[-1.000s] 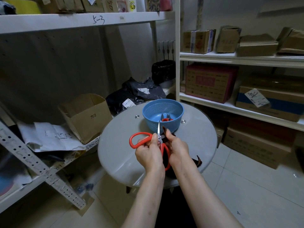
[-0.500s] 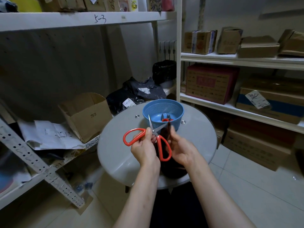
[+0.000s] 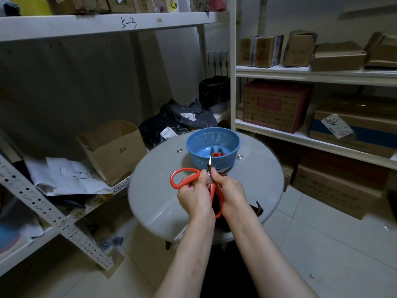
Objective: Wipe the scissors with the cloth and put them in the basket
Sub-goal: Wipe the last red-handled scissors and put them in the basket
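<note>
Red-handled scissors (image 3: 182,176) are held above the round grey table (image 3: 257,181), blade tips pointing up toward the blue basket (image 3: 212,145). My left hand (image 3: 194,194) grips them at the handles near the pivot. My right hand (image 3: 231,190) pinches a dark cloth (image 3: 257,209) around the blades; most of the cloth is hidden under my hands, with one end showing by my right wrist. Another pair of red-handled scissors (image 3: 218,153) lies inside the basket.
An open cardboard box (image 3: 113,149) sits on the low shelf to the left, beside loose papers (image 3: 68,177). Black bags (image 3: 178,123) lie behind the table. White shelving (image 3: 300,134) with several boxes stands to the right.
The scissors' blades have swung upright again from a rightward tilt. My right hand has slid along the blades with the cloth, and both hands are close together once more.
</note>
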